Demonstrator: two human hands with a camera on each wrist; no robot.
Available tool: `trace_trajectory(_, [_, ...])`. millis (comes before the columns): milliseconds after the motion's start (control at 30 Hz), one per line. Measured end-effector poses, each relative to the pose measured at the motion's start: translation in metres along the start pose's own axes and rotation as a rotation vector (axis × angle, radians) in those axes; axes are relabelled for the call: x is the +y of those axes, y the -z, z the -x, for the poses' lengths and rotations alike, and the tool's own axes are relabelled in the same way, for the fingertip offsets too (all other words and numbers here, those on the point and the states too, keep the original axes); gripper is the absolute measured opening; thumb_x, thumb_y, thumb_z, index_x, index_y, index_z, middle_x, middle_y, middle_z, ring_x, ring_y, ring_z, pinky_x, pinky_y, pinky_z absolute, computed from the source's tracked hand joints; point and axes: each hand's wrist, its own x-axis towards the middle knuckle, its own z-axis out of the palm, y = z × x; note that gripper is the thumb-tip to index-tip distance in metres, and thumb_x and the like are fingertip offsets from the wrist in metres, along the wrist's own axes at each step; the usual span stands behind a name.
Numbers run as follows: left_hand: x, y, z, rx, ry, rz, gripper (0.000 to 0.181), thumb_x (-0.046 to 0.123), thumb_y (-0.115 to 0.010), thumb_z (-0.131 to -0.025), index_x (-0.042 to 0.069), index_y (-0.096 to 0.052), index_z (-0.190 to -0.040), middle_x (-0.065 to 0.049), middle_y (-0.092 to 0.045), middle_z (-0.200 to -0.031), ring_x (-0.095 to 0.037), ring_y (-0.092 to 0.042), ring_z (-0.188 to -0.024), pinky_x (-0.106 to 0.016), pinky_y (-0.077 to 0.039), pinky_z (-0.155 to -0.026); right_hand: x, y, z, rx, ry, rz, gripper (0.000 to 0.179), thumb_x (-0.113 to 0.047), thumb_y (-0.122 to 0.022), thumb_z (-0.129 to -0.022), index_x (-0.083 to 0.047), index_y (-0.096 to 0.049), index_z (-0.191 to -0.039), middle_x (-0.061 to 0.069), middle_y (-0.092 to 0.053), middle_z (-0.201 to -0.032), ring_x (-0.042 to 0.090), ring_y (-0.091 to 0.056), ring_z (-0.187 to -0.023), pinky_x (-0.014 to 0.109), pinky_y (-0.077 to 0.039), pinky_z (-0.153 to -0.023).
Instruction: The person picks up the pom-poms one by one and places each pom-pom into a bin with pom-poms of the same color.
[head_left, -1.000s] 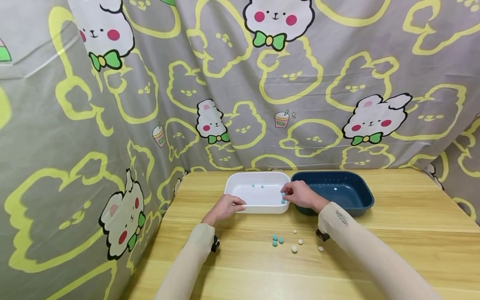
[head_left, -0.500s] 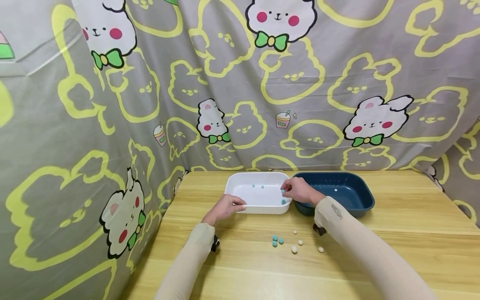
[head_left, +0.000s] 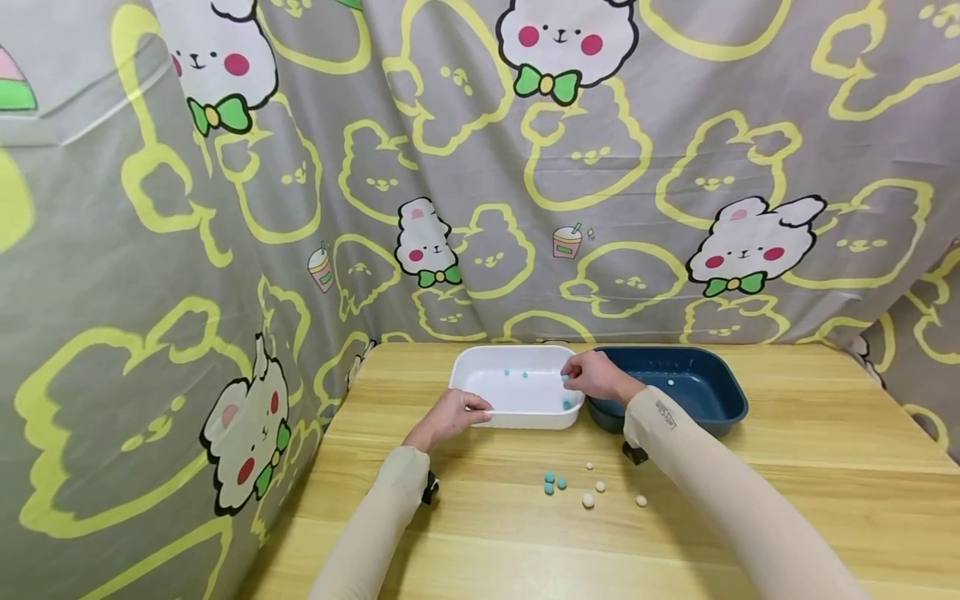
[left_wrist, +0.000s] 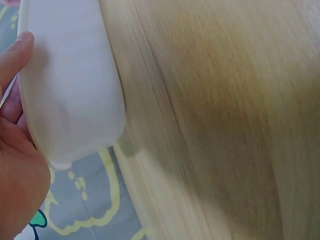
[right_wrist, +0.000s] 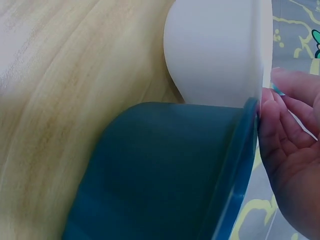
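My left hand [head_left: 448,415] grips the near-left rim of a white plastic basin [head_left: 517,419], its thumb along the outside in the left wrist view. Over the basin's right end, my right hand [head_left: 596,375] pinches a small blue ball [head_left: 566,378] between thumb and fingers. Only a sliver of blue [right_wrist: 277,90] shows there in the right wrist view. Inside the white basin, another blue ball [head_left: 567,404] lies near the right wall, and two small blue balls [head_left: 515,374] lie toward the back.
A dark blue basin [head_left: 720,417] stands against the white one's right side, with a white ball [head_left: 671,382] inside. On the wooden table [head_left: 480,517] in front lie several blue balls [head_left: 550,477] and several white balls [head_left: 588,500]. A patterned curtain [head_left: 465,167] hangs behind.
My right hand has shifted slightly up and left with the blue ball, away from the one lying in the white basin. The left hand has kept its place on the rim.
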Motion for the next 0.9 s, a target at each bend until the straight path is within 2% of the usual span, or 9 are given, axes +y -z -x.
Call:
trace_trajectory(433, [0.001, 0.002, -0.001, -0.004, 0.011, -0.026, 0.012, 0.02, -0.067, -0.089, 0.014, -0.076, -0.096, 0.006, -0.07, -0.092, -0.008, -0.062, -0.087, -0.025, -0.05, -0.075, 0.003, 0.0, -0.012, 0.021, 0.017, 0.028, 0.017, -0.009, -0.068, -0.087, 0.0, -0.069, -0.1, 0.003, -0.062, -0.081, 0.017, -0.056, -0.074, 0.033, -0.05, -0.07])
trace_trajectory(800, [-0.003, 0.0, -0.005, -0.001, -0.013, -0.01, 0.011, 0.018, -0.069, -0.088, 0.011, -0.076, -0.093, 0.005, -0.071, -0.089, -0.006, -0.061, -0.083, -0.024, -0.05, -0.072, 0.003, -0.001, -0.012, 0.028, -0.034, -0.01, 0.022, -0.009, -0.069, -0.087, 0.003, -0.067, -0.105, 0.006, -0.062, -0.083, 0.019, -0.056, -0.075, 0.032, -0.05, -0.071])
trace_trajectory(900, [-0.003, 0.0, -0.004, -0.001, -0.001, -0.012, 0.011, 0.018, -0.068, -0.089, 0.012, -0.076, -0.093, 0.005, -0.071, -0.089, -0.006, -0.061, -0.083, -0.024, -0.05, -0.072, 0.003, -0.002, -0.012, 0.026, -0.032, -0.011, 0.02, -0.009, -0.068, -0.087, 0.002, -0.067, -0.103, 0.005, -0.062, -0.083, 0.018, -0.056, -0.076, 0.032, -0.05, -0.071])
